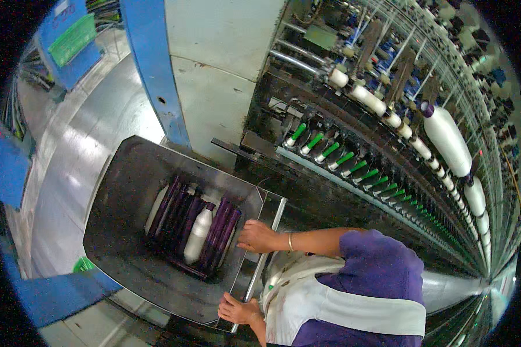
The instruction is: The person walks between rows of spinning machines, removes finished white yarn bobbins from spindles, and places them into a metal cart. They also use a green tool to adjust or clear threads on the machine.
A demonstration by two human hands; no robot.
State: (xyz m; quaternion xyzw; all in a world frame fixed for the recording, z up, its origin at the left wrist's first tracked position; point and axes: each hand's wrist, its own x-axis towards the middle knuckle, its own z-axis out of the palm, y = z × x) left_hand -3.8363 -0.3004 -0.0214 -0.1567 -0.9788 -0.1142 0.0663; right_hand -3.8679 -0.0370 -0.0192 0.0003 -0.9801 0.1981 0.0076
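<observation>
A dark, open-topped bin stands in front of my body. My right hand, with a bangle at the wrist, reaches across a metal bar and closes over the bin's near rim. Lower in the picture, my left hand grips the same side near the bin's corner, its fingers curled over the edge. Inside lie several dark purple bobbin tubes, side by side. On top of them rests a bobbin wound with white yarn.
A long spinning machine runs along the right, with a row of green-topped spindles and white roving bobbins above. A pale cabinet panel and blue post stand beyond the bin. Shiny floor stretches left, beside blue machines.
</observation>
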